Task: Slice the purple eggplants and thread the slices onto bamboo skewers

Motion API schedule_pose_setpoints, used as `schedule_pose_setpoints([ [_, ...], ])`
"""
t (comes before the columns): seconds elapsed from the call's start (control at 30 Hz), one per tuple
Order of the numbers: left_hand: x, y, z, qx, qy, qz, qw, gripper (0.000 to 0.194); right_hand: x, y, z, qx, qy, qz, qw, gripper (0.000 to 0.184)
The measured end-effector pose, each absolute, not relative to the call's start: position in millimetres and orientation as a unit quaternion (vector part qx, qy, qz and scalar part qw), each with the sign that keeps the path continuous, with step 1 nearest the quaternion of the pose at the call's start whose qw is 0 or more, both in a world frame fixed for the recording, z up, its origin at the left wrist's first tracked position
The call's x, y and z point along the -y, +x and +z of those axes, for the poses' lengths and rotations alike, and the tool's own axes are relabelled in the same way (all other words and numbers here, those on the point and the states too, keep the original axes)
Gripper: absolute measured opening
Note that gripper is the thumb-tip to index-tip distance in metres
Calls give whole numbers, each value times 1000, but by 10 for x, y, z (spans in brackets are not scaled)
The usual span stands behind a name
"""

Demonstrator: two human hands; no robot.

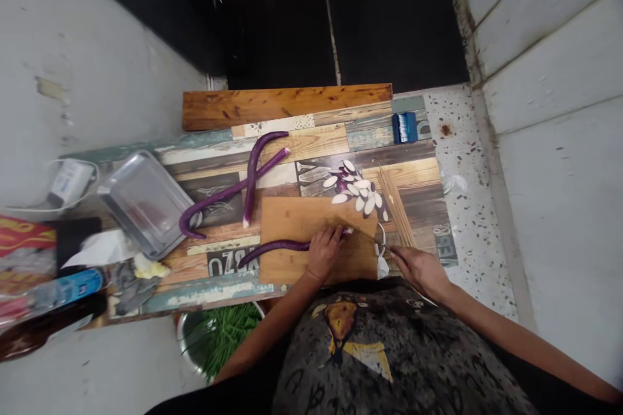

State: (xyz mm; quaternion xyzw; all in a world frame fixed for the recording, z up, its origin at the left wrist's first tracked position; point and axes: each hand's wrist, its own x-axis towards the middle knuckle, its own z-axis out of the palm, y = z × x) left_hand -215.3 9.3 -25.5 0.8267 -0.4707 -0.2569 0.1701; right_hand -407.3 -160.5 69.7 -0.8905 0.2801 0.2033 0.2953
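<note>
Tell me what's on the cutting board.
A purple eggplant, one end beyond the cutting board, and a knife above. The left hand hides part of the eggplant from view.

My purple eggplant [280, 245], long & curved w/ a pale R end, lies across the board [287, 215], past its L edge. My thin knife [368, 235] slants nr that pale end.

A single head-worn camera gives the only view, so no part of the scene is shared with another. It looks from above the wearer's chest, forward and steeply down at the table [423, 207]. Relative to the table, it sits above the near edge, close enough to show both hands, yet wide enough to take in the walls beside it and the dark floor [389, 19] beyond its far edge.
</note>
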Motion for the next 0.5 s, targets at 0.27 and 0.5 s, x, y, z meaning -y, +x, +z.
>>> schedule_pose_setpoints([
  [0.27,-73,-2033,-274,526,818,-194,129,38,1691,-4114,620,-266,-900,161,306,35],
  [0.5,-14,-1848,-361,600,795,7,89,42,1723,-4124,576,-251,-908,150,300,37],
])
